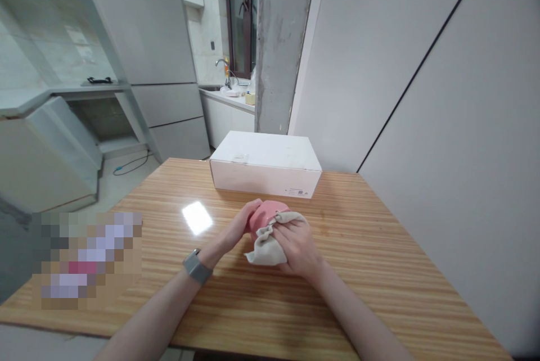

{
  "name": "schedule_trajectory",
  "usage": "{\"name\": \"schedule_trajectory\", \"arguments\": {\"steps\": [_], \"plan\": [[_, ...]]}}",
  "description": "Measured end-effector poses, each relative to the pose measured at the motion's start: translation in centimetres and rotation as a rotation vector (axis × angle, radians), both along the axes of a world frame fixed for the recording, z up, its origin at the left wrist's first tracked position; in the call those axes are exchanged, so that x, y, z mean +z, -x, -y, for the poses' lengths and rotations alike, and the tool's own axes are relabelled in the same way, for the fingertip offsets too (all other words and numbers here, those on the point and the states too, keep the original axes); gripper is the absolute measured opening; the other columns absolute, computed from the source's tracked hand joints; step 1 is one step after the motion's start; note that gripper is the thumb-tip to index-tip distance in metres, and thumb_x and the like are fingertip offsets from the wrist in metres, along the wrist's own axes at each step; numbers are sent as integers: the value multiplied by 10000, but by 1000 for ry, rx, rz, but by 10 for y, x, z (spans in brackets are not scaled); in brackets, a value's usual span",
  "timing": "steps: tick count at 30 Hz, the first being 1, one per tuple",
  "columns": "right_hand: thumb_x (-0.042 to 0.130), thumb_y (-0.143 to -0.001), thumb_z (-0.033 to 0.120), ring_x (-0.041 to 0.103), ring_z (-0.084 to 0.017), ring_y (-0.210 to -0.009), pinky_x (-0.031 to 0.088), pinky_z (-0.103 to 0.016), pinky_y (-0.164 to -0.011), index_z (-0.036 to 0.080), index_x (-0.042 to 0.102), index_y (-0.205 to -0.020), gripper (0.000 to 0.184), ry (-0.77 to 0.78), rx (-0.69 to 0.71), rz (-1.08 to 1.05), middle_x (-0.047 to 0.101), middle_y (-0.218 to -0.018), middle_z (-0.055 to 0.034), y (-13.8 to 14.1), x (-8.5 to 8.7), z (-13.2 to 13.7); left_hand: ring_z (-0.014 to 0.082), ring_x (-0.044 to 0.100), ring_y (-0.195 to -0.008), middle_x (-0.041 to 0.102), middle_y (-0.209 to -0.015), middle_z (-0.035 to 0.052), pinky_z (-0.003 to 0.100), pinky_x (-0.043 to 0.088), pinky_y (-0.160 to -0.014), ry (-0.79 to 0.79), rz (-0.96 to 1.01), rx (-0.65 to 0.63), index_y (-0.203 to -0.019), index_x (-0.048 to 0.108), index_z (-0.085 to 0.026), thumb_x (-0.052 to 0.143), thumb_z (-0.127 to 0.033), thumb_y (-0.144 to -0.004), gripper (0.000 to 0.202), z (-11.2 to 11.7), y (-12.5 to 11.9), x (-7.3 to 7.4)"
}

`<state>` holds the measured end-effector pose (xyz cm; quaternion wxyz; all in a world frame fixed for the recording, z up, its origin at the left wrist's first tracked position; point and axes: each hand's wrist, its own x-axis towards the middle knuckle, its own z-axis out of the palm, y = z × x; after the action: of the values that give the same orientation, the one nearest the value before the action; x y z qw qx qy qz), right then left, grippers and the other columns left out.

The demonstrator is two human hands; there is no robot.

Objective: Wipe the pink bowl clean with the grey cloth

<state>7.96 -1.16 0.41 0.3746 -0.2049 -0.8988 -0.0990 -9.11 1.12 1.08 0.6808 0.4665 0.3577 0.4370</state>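
A glossy pink object [270,211], perhaps a bowl or cup, is between my hands above the middle of the wooden table [363,271]. Its lower part and exact shape are hidden. My left hand [242,223] grips it along the left side, with a grey watch band on that wrist. In my right hand [298,246] is a bunched off-white cloth [268,249], pressed against the pink object's front and right side. One corner of the cloth hangs down to the left, below the object.
A closed white cardboard box [265,175] stands on the table just beyond my hands. Blurred-out items [88,260] lie at the table's left edge. A bright light reflection shows left of my hands. Behind are a fridge [139,23], a sink counter and a white wall.
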Motion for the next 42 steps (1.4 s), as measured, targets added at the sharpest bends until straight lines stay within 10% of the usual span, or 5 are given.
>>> {"name": "schedule_trajectory", "arguments": {"steps": [7, 17, 25, 32, 42], "plan": [[436, -809, 328, 601, -230, -729, 463, -380, -773, 144, 586, -902, 254, -56, 93, 74, 674, -792, -103, 6, -5, 4, 195, 593, -905, 698, -851, 41, 329, 366, -977, 2, -140, -193, -852, 690, -136, 507, -476, -855, 386, 7, 1, 21], [378, -837, 300, 617, -239, -809, 437, -403, -802, 170, 581, -986, 284, 139, -35, -86, 678, -874, -96, -4, 2, 0, 226, 560, -974, 669, -1045, 79, 340, 401, -901, -306, -328, -41, -1022, 657, -109, 393, -519, -896, 503, 8, -4, 14], [364, -829, 243, 619, -249, -872, 430, -410, -819, 183, 551, -1041, 289, 129, -49, -200, 660, -906, -95, -15, 1, -5, 231, 560, -1064, 631, -1183, 62, 318, 432, -867, -127, -94, -108, -1230, 571, -224, 611, -446, -802, 484, 14, -6, 13], [362, -813, 297, 607, -232, -763, 448, -390, -775, 180, 552, -941, 257, 62, 80, 17, 667, -845, -98, -8, -1, -6, 257, 600, -1031, 698, -1015, 118, 341, 433, -901, 140, 107, -209, -1074, 656, -105, 438, -612, -837, 600, 7, 0, 8], [352, -830, 300, 605, -215, -720, 460, -376, -718, 168, 582, -955, 293, 134, 68, -44, 673, -819, -85, -9, 2, -2, 185, 528, -853, 620, -839, 10, 286, 387, -797, -262, -389, 1, -879, 610, -170, 510, -537, -829, 384, 13, -3, 20]]}}
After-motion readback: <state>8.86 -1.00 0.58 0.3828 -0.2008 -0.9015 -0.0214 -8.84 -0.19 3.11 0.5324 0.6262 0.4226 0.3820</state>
